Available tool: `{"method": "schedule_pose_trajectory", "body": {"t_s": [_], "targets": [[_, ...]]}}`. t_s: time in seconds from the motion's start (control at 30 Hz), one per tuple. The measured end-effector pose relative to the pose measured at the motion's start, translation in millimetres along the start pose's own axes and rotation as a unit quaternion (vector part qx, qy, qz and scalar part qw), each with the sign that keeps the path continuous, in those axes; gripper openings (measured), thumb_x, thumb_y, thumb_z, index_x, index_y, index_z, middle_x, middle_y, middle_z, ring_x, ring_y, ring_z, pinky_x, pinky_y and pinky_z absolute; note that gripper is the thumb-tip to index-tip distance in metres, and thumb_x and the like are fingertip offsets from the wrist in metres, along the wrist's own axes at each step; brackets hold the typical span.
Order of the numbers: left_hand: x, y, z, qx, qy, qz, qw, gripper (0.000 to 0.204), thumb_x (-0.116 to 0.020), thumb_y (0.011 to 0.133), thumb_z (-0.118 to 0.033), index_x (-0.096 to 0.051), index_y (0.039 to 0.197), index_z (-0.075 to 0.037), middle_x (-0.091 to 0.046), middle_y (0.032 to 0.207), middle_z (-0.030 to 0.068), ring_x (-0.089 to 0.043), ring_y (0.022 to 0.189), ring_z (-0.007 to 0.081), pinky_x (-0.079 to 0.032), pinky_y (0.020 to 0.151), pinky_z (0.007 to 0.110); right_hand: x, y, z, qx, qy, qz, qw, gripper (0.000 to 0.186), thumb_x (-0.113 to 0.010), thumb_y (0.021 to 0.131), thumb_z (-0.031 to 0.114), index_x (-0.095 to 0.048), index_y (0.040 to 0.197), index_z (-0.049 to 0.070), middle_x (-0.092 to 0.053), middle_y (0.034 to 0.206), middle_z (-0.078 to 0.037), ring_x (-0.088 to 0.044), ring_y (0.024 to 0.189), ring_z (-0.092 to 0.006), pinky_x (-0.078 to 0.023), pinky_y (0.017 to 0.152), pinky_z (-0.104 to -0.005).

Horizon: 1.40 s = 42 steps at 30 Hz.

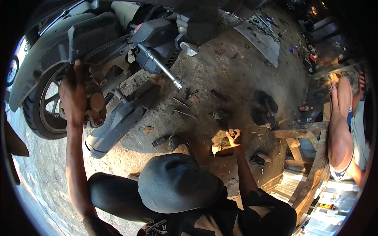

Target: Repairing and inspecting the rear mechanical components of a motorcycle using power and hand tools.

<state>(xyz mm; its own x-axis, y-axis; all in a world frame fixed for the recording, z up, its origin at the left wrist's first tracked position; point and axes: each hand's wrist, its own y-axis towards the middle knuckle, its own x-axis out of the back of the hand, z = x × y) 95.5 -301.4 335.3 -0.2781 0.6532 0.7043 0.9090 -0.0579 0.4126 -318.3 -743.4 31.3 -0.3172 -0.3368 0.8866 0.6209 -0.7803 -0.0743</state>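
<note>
My left hand (73,92) is up at the motorbike's rear wheel (43,112), its back toward me. One finger stretches up to the lower edge of the black mudguard (49,51); the other fingers are in shadow. Next to that hand is a rusty brake caliper (95,101). On the right, my right hand (234,138) is low over a small worn box (221,142) on the ground. Its thumb and fingers curl together at the box's edge; what they hold is too small to make out. A chrome socket wrench (161,65) sticks out from the motorbike's side.
The exhaust muffler (118,126) slants down near my left knee. Hex keys (184,114) and dark parts lie on the ground, with black sandals (264,109) farther right. A wooden bench frame (315,157) stands at right, where another person's bare leg (340,133) rests.
</note>
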Motion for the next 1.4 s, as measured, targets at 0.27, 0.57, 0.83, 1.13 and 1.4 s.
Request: {"method": "schedule_pose_trajectory", "body": {"t_s": [0.27, 0.57, 0.83, 1.13, 1.4], "targets": [[8.4, 0.3, -3.3, -0.008, -0.029, -0.023, 0.999, 0.046, -0.044, 0.103, -0.038, -0.066, 0.096, 0.002, -0.064, 0.075, 0.0239, -0.063, 0.074, 0.0414, -0.046, 0.066, 0.046, 1.4, 43.2, 74.1, -0.12, 0.403, 0.313, 0.851, 0.031, -0.07, 0.087, 0.026, -0.065, 0.11, 0.006, -0.056, 0.069, -0.001, -0.052, 0.056, -0.0117, -0.045, 0.056, -0.0291], [6.9, 1.5, -6.8, -0.001, -0.04, -0.009, 0.999, 0.05, -0.04, 0.104, -0.038, -0.065, 0.092, 0.003, -0.064, 0.078, 0.0251, -0.062, 0.074, 0.0427, -0.045, 0.067, 0.046, 23.6, -30.4, 201.0, -0.053, 0.596, 0.236, 0.766, 0.013, -0.067, 0.091, 0.012, -0.055, 0.089, 0.007, -0.046, 0.066, -0.001, -0.049, 0.061, -0.0141, -0.044, 0.063, -0.0337], [8.4, 2.7, -3.6, -0.007, -0.025, -0.02, 0.999, 0.047, -0.042, 0.104, -0.036, -0.063, 0.09, 0.004, -0.061, 0.071, 0.0242, -0.059, 0.07, 0.0437, -0.043, 0.064, 0.048, 39.2, -30.7, 289.1, -0.008, 0.548, 0.238, 0.802, 0.018, -0.075, 0.088, 0.018, -0.063, 0.097, 0.007, -0.06, 0.08, 0.0, -0.054, 0.065, -0.007, -0.044, 0.061, -0.024], [8.6, 3.0, -1.0, -0.007, -0.046, -0.011, 0.999, 0.042, -0.046, 0.103, -0.033, -0.061, 0.089, 0.004, -0.06, 0.067, 0.0242, -0.059, 0.067, 0.0443, -0.044, 0.062, 0.048, 15.9, -33.2, 302.0, 0.042, 0.563, 0.223, 0.795, 0.015, -0.073, 0.09, 0.015, -0.064, 0.099, 0.007, -0.061, 0.08, 0.0, -0.055, 0.066, -0.0079, -0.045, 0.06, -0.0252], [7.8, 4.5, -0.8, -0.007, -0.057, -0.018, 0.998, 0.036, -0.047, 0.102, -0.028, -0.061, 0.09, 0.004, -0.06, 0.07, 0.0256, -0.059, 0.069, 0.0455, -0.043, 0.062, 0.049, 29.8, -39.5, 327.1, 0.282, 0.268, 0.031, 0.921, 0.023, -0.074, 0.088, 0.02, -0.068, 0.102, 0.003, -0.069, 0.092, -0.009, -0.066, 0.082, -0.021, -0.052, 0.074, -0.033]]}}
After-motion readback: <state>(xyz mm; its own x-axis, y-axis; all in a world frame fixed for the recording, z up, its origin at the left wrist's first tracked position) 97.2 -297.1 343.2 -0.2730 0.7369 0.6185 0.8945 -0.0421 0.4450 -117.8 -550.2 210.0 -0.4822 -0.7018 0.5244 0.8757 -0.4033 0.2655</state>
